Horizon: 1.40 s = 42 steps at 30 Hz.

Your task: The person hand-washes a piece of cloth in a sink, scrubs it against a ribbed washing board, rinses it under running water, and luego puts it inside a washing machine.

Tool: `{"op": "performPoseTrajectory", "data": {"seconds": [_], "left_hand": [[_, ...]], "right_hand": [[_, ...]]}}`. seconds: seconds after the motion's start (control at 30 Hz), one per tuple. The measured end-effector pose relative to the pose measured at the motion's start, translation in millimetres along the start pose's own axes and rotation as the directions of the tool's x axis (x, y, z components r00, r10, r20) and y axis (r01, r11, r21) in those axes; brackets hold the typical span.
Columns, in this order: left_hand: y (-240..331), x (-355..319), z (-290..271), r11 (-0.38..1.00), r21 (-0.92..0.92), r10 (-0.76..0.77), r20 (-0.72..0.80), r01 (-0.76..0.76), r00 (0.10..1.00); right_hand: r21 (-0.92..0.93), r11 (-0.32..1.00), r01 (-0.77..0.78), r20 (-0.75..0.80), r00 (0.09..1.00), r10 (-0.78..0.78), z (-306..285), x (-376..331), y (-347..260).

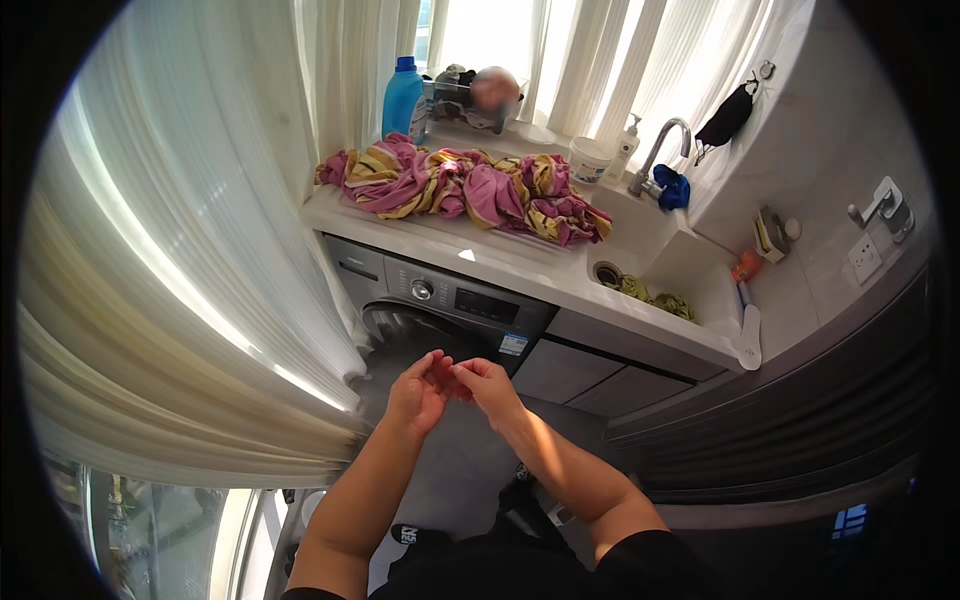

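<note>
My two hands meet in front of the washing machine (pixel 470 300). My left hand (pixel 420 393) is open, its palm turned up and its fingers a little bent. Against its fingertips, my right hand (pixel 487 388) is closed, thumb and fingers pressed together; anything between them is too small or hidden to make out. Beyond my hands, a long heap of pink and yellow cloth (pixel 490 192) lies bunched on the white countertop (pixel 400 228), touched by neither hand.
A white sink (pixel 715 275) with green cloth (pixel 670 303) in it and a curved faucet (pixel 665 140) is at the right. Behind the heap stand a blue detergent bottle (pixel 402 98), a white tub (pixel 588 160) and a pump bottle (pixel 625 148). A pale curtain (pixel 210 230) hangs at the left.
</note>
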<state>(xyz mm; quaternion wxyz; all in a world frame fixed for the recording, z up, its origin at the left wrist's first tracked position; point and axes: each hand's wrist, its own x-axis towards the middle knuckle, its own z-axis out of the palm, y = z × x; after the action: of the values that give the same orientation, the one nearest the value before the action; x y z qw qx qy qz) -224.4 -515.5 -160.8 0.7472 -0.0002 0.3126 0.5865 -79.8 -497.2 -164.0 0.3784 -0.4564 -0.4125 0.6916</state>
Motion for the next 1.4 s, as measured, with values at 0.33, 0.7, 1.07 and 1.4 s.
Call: {"op": "performPoseTrajectory", "data": {"seconds": [0.33,0.7,1.07,1.4], "left_hand": [[-172.9,159.2,237.2,0.954,0.233,-0.244,0.244,0.188,0.939],[-216.6,317.9,271.3,0.829,0.450,-0.251,-0.234,0.333,0.939],[-237.1,374.6,272.4,0.571,0.624,-0.402,-0.354,0.534,0.844],[-287.6,348.8,359.1,0.575,0.186,-0.766,0.462,0.796,0.446]], "right_hand": [[0.085,0.977,0.196,-0.401,0.904,-0.147,-293.0,12.6,-143.0],[-0.971,-0.019,-0.239,-0.240,0.965,0.104,-450.4,117.8,-139.8],[-0.946,0.262,-0.191,-0.215,0.974,-0.068,-506.9,136.2,-152.0],[0.068,0.989,0.134,-0.083,0.988,-0.128,-526.1,96.0,-266.9]]}}
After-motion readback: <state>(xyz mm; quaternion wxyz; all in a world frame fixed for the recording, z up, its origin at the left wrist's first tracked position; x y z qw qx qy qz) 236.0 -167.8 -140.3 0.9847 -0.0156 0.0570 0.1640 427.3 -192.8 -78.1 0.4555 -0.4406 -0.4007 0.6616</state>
